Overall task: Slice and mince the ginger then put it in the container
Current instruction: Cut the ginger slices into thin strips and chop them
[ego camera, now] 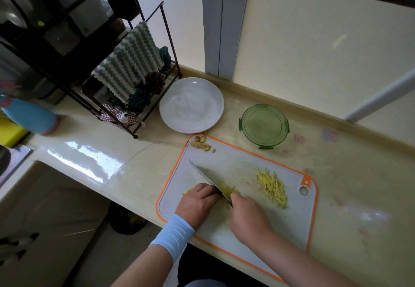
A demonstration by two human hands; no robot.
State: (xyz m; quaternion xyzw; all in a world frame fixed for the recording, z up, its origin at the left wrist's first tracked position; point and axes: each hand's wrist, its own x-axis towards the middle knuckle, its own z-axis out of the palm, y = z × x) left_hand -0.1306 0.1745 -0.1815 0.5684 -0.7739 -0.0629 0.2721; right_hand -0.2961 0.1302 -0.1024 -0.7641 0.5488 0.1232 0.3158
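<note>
Countertop (139,174) | board (247,163) along front edge | right hand (247,217) grips knife (206,175) | left hand (197,203) curled over ginger (225,189) against knife

Single head-worn wide-angle view, looking steeply down, close over the cutting board (247,170), counter (112,174) beyond

My beige counter (359,174) carries the orange-rimmed cutting board (235,156), a white plate (192,105), the green container (264,125) and a black rack (89,85)
</note>
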